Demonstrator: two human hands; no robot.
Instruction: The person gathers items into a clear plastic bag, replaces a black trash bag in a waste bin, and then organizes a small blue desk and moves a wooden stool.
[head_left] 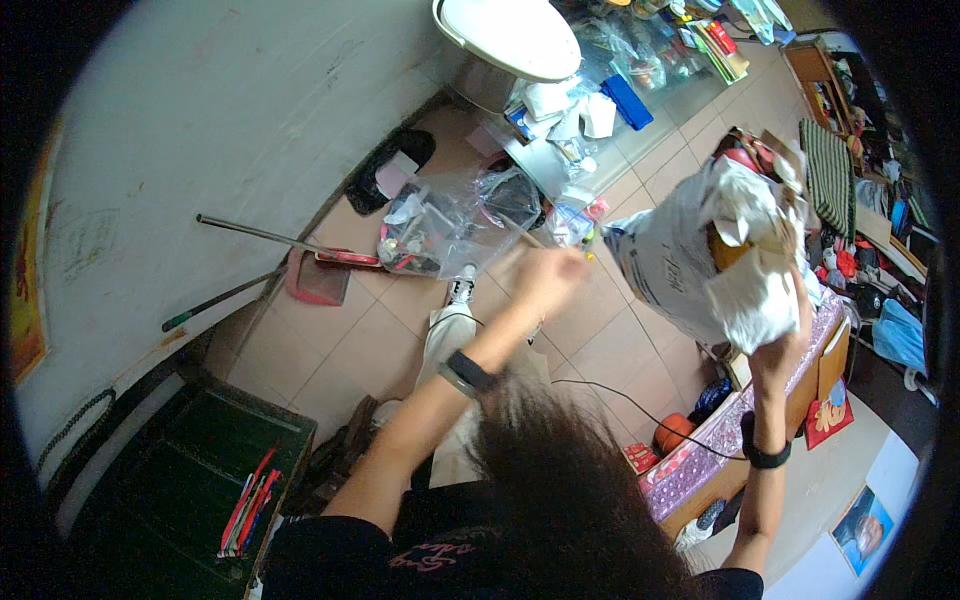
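My right hand (782,350) grips the gathered rim of a large white plastic bag (665,265), lifted at the right and tilted. Crumpled paper, brown card and other rubbish (745,220) bulge from the bag's open top. My left hand (552,285) hangs over the tiled floor in the middle, its fingers smeared by motion. A thin pale strip shows just beyond those fingers; whether the hand holds it I cannot tell. Beyond that hand, a clear plastic bag (465,225) with mixed litter inside lies on the floor.
A red dustpan (318,280) and a long-handled broom (290,240) lie by the left wall. A cluttered glass-topped table (640,150) with a white-lidded bin beside it stands ahead. A dark cable (640,410) crosses the floor; a bench with a purple cover (705,450) stands right.
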